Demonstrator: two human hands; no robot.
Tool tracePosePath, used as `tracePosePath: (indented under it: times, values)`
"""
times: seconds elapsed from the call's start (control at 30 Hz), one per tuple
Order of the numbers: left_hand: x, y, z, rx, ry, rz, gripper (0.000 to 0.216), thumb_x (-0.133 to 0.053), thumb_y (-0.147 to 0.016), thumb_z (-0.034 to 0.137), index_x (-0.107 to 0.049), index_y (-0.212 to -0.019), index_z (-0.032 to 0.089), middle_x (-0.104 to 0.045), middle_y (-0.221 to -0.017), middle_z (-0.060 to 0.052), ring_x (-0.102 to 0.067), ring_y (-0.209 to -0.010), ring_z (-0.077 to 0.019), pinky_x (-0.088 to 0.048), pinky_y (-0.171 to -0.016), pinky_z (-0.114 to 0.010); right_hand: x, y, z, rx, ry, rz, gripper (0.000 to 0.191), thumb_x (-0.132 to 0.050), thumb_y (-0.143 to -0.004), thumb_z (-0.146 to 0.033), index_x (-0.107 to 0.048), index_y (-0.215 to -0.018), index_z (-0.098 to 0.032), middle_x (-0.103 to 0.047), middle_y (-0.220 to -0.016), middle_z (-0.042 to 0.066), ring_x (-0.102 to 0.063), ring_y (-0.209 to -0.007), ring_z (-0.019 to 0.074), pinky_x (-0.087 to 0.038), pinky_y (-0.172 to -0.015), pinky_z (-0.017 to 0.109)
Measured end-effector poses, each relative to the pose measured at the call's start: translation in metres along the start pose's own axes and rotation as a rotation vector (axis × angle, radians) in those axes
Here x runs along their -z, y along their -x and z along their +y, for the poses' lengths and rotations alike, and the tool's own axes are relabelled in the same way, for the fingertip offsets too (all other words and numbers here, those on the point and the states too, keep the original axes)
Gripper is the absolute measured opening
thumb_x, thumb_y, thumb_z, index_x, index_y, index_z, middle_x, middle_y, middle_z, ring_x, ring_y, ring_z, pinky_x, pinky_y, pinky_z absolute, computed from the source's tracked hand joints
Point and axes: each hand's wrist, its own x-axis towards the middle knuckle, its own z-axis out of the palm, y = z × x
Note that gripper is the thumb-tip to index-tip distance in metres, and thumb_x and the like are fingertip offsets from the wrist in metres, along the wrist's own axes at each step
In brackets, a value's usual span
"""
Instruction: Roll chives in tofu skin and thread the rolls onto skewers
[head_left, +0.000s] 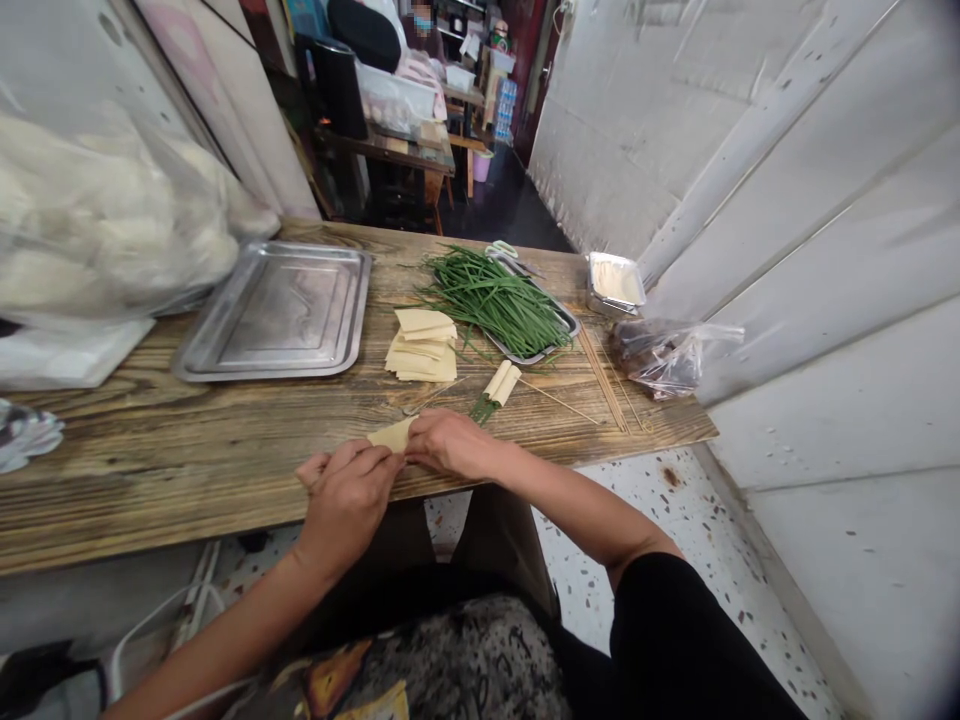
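Left hand (352,488) and right hand (452,444) both hold a pale sheet (391,436) near the close edge of the table (150,460); left fingers curled along its near side, right fingers gathered over its right end, fingertips partly hidden, so any filling cannot be made out. Clock centred on sheet: sheet stack (422,348) at 1, green stalks (499,300) farther at 1, covering most of their tray (574,328), two rolls (501,384) at 2, metal tray (277,320) at 11, clear bag (97,220) at 10, cut off, contents indistinct
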Motion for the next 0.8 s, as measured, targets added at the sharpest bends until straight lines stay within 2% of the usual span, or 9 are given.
tracePosePath:
  times: [0.1,0.27,0.4,0.5,0.63,0.8]
  values:
    - [0.007,-0.010,-0.003,0.036,0.045,-0.061,0.039,-0.046,-0.110,0.037,-0.082,-0.096,0.028,-0.080,-0.092,-0.006,-0.064,-0.092,-0.0276,-0.035,-0.077,-0.043,0.006,-0.006,0.003,-0.006,0.004,-0.033,0.020,-0.069,-0.104,-0.028,-0.083,-0.095,-0.017,-0.075,-0.097,0.008,-0.061,-0.094,0.0208,-0.043,-0.082,0.030]
    - [0.011,-0.019,-0.009,0.089,0.109,-0.116,0.042,-0.050,-0.107,0.043,-0.083,-0.084,0.030,-0.080,-0.085,-0.005,-0.062,-0.088,-0.0276,-0.035,-0.076,-0.042,0.018,-0.014,0.001,0.012,0.044,-0.099,0.017,-0.074,-0.101,-0.031,-0.084,-0.095,-0.018,-0.075,-0.097,0.008,-0.061,-0.097,0.0227,-0.042,-0.083,0.032]
    - [0.009,-0.020,-0.012,0.097,0.146,-0.135,0.038,-0.052,-0.104,0.038,-0.083,-0.084,0.030,-0.080,-0.085,-0.004,-0.063,-0.087,-0.0273,-0.038,-0.079,-0.042,0.013,-0.003,-0.015,-0.010,0.260,0.011,0.026,-0.064,-0.107,-0.030,-0.080,-0.089,-0.018,-0.072,-0.092,0.009,-0.056,-0.100,0.0261,-0.040,-0.087,0.039]
    - [0.008,-0.020,-0.015,0.098,0.158,-0.133,0.039,-0.051,-0.104,0.039,-0.083,-0.084,0.030,-0.081,-0.085,-0.004,-0.064,-0.088,-0.0276,-0.039,-0.079,-0.042,0.003,0.007,-0.022,0.028,0.362,0.072,0.027,-0.055,-0.110,-0.023,-0.078,-0.096,-0.018,-0.071,-0.093,0.009,-0.054,-0.099,0.0257,-0.040,-0.088,0.039]
    - [0.007,-0.020,-0.019,0.112,0.185,-0.136,0.038,-0.053,-0.104,0.041,-0.083,-0.083,0.030,-0.081,-0.084,-0.005,-0.065,-0.090,-0.0280,-0.041,-0.080,-0.042,-0.005,0.009,-0.017,0.069,0.325,0.033,0.024,-0.056,-0.110,-0.025,-0.075,-0.098,-0.018,-0.069,-0.092,0.007,-0.053,-0.098,0.0247,-0.040,-0.085,0.037]
    - [0.009,-0.016,-0.011,0.101,0.137,-0.116,0.038,-0.052,-0.106,0.041,-0.083,-0.087,0.029,-0.082,-0.089,-0.005,-0.065,-0.090,-0.0286,-0.040,-0.079,-0.042,0.004,-0.007,-0.003,0.066,0.183,-0.077,0.024,-0.062,-0.108,-0.028,-0.075,-0.091,-0.018,-0.071,-0.091,0.006,-0.055,-0.094,0.0222,-0.041,-0.085,0.034]
